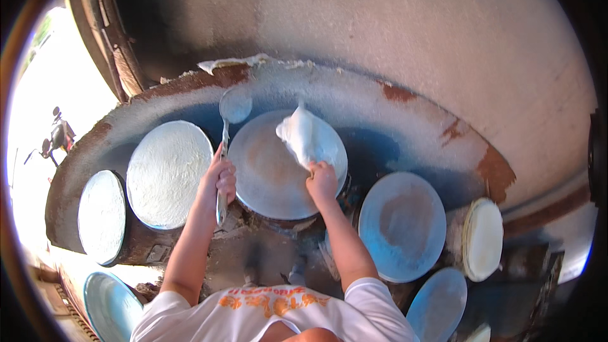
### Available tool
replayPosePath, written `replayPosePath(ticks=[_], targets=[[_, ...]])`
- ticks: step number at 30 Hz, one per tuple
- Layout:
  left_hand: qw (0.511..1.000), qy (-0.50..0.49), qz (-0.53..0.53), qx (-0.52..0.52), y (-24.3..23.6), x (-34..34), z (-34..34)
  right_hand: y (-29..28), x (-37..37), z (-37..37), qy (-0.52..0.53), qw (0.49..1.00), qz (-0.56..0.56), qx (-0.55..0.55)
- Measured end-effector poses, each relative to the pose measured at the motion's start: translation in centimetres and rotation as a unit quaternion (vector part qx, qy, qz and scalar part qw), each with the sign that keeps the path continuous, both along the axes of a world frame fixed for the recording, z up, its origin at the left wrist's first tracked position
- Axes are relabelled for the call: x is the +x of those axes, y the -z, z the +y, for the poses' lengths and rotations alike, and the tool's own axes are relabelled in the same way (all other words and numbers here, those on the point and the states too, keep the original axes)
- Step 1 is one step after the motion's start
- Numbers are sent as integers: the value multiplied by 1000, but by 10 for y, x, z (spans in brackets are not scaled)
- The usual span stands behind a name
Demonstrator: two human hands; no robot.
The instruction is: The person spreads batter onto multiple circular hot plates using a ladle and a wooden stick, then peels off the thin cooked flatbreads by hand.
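Note:
My left hand [220, 180] is closed around the long handle of a metal ladle [236, 106]. The ladle's round, whitish bowl points away from me, over the far left rim of the middle griddle. In front of me lies this large round griddle [269, 168], its surface pale with a brownish patch. Over its right half, my right hand [322, 183] grips a white, lumpy, cloth-like bundle [297, 132]; whether it has a handle inside the fingers is hidden. Just left of my left hand, another round griddle [170, 174] is covered with a white, batter-like layer.
A smaller white-coated griddle [101, 215] stands at far left, above a pale blue round pan [113, 307]. Right of me are a bare griddle [403, 228], a white round disc [484, 240] and another round plate [438, 307]. A curved, rusty-edged ledge [380, 111] bounds the far side.

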State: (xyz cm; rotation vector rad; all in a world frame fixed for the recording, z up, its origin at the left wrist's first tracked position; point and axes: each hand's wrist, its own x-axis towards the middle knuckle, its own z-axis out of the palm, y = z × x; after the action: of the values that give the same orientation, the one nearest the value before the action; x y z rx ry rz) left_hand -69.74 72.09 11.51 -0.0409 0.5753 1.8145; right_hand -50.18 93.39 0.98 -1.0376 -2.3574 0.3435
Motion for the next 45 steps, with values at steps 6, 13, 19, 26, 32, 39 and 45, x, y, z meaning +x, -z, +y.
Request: replayPosePath(ticks=[6,13,19,26,32,39,45], targets=[[994,-92,36,-54,-24,43,15,-2,-17,11,-139,989,45,1],[976,-159,106,-103,-36,90,7,2,28,79,-153,988,11,-19],[972,-183,105,-100,-38,90,13,-8,-20,45,-268,963,21,-27],[962,-201,157,-100,-40,87,-5,-30,37,92,-360,930,30,-65],[933,-236,199,-184,-33,82,23,-21,-20,111,-353,934,6,-52],[889,-188,279,-311,-43,97,-32,-44,32,140,-494,857,-2,-147],[845,-180,330,-380,-14,86,-9,-22,-24,153,-427,893,-14,-141]])
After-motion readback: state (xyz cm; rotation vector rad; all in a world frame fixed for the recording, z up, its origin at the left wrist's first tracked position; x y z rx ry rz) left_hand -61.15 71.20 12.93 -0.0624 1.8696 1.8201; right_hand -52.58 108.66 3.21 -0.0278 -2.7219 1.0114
